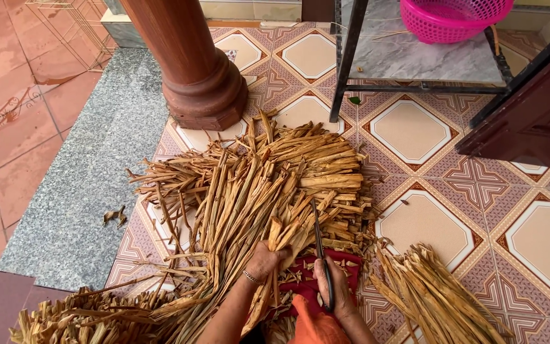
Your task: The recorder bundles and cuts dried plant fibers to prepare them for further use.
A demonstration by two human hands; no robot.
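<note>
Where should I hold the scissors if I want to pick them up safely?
Hold the scissors by the handle end, where the right hand grips them now, coming from the near side. The long dark blades point away toward the pile of dried strips, so keep fingers off that end.

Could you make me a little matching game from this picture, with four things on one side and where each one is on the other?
Things:
1. scissors
2. pink basket
3. wooden pillar
4. trimmed bundle of dried stalks

Places:
A. on the grey marble shelf at the top right
B. on the tiled floor, to the right of the hands
C. in the right hand
D. standing behind the big heap of dried stalks, upper left

Pairs: 1-C, 2-A, 3-D, 4-B

The left hand grips a bunch of stalks from the big heap.
</note>
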